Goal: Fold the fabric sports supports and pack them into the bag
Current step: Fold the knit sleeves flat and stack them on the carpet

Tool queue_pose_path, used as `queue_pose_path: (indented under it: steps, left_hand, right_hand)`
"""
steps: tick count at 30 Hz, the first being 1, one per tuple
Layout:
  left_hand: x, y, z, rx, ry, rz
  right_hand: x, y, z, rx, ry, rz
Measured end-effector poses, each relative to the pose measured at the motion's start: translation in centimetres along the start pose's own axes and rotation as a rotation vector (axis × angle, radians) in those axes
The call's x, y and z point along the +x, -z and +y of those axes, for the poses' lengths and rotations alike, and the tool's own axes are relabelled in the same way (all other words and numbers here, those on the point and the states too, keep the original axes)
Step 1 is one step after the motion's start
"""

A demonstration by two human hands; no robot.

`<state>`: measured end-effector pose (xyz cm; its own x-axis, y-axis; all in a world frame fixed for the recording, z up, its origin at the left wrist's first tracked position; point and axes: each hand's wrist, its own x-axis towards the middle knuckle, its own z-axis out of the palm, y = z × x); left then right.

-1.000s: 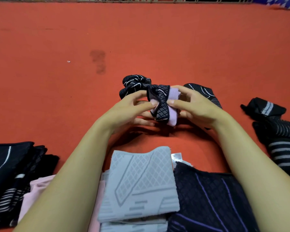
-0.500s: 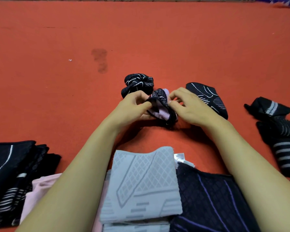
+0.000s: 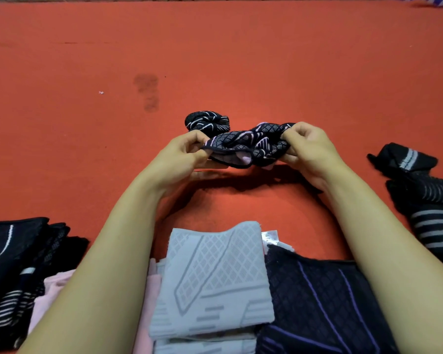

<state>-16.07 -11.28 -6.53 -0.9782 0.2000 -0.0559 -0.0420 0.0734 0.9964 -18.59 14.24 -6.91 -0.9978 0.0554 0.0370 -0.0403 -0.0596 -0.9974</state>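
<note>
A black support with a pale pink lining and pink lines (image 3: pixel 246 145) hangs stretched between both hands, just above the red surface. My left hand (image 3: pixel 183 153) pinches its left edge and my right hand (image 3: pixel 306 146) grips its right end. Behind it lies a bunched black support with white lines (image 3: pixel 207 122). Near me lie a folded light grey support (image 3: pixel 212 279), a dark one with purple lines (image 3: pixel 317 302) and a pink one (image 3: pixel 54 287). No bag is in view.
A pile of black striped supports (image 3: pixel 13 264) sits at the lower left. More black supports with grey stripes (image 3: pixel 425 195) lie at the right edge. The red surface (image 3: pixel 215 60) stretches far ahead, with a dark stain (image 3: pixel 147 92) on it.
The hands have moved apart, pulling the small bundled black and pink support out wide between them. The black support that showed behind my right hand is now hidden.
</note>
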Motion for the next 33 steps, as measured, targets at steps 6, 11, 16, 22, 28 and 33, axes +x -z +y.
queue_pose_path:
  steps: [6, 11, 16, 22, 28, 33]
  left_hand:
    - [0.3, 0.0, 0.1, -0.042, 0.159, 0.228]
    - [0.6, 0.1, 0.1, -0.118, 0.172, 0.324]
    - [1.1, 0.5, -0.3, -0.129, -0.016, 0.427]
    - [1.1, 0.6, -0.2, 0.224, 0.053, 0.437]
    - [0.2, -1.1, -0.8, 0.179, 0.061, 0.114]
    - [0.6, -1.1, -0.9, 0.236, -0.171, 0.224]
  right_hand:
    - [0.2, 0.4, -0.3, 0.232, -0.173, -0.135]
    - [0.9, 0.6, -0.6, 0.496, -0.205, -0.047]
    - [0.5, 0.4, -0.1, 0.335, -0.009, -0.251]
    - [0.4, 0.1, -0.2, 0.412, -0.068, -0.203]
    - [-0.2, -0.1, -0.7, 0.420, -0.043, -0.275]
    - [-0.3, -0.2, -0.3, 0.333, -0.008, -0.328]
